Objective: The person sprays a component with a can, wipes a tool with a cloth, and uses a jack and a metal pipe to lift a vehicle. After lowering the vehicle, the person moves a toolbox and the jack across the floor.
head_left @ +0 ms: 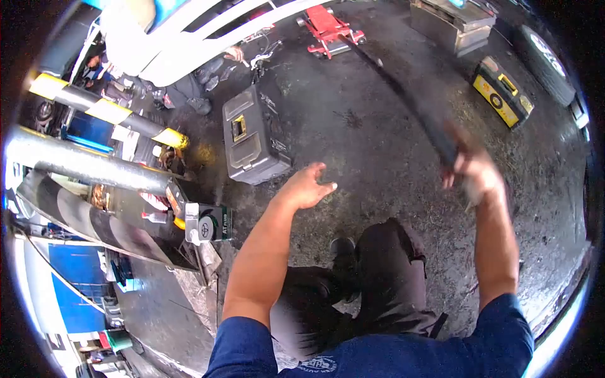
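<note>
My left hand [307, 189] is held out over the dark floor with its thumb and fingers apart and nothing in it. A black toolbox [252, 135] with a yellow latch is the thing nearest to it. My right hand [477, 171] is at the near end of a long dark jack handle [409, 97]. Motion smears the fingers there, but they appear to be round the handle, which is blurred too. The handle runs away from me to a red floor jack [326, 28] at the top of the view.
A yellow and black case [502, 93] and a tyre [547, 60] are at the right. Left are a striped post [107, 108], a metal post [88, 160] and an AT fluid box [214, 225]. A person [189, 91] is low beside the white vehicle [189, 50].
</note>
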